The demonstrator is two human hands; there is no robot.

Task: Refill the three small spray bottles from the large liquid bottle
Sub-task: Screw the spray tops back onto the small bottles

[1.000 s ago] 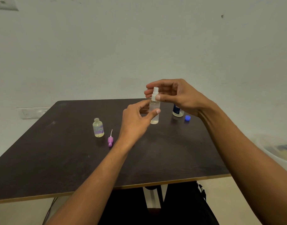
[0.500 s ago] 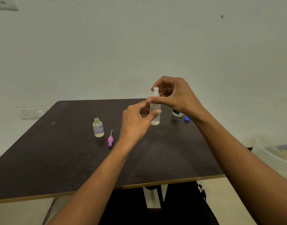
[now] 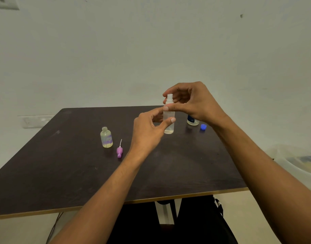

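Note:
A clear spray bottle [image 3: 169, 124] stands upright on the dark table [image 3: 66, 173], near the far middle. My left hand [image 3: 147, 132] holds its body between thumb and fingers. My right hand [image 3: 193, 101] pinches its white spray top [image 3: 169, 99] from the right. To the left stands a small uncapped bottle [image 3: 106, 139] with a purple label and yellowish liquid. Its purple spray head [image 3: 119, 151] lies beside it with the thin tube pointing away. Behind my right hand a bottle with a dark blue label [image 3: 192, 119] is partly hidden, and a blue cap [image 3: 203, 127] lies next to it.
A translucent plastic tub [image 3: 299, 164] sits off the table's right edge. A wall socket strip [image 3: 35, 120] is behind the table on the left. A white table leg [image 3: 166, 212] shows under the near edge.
My right hand has turned around the spray top, its fingers curling in from spread to a pinch. The left hand has kept its hold on the bottle's body.

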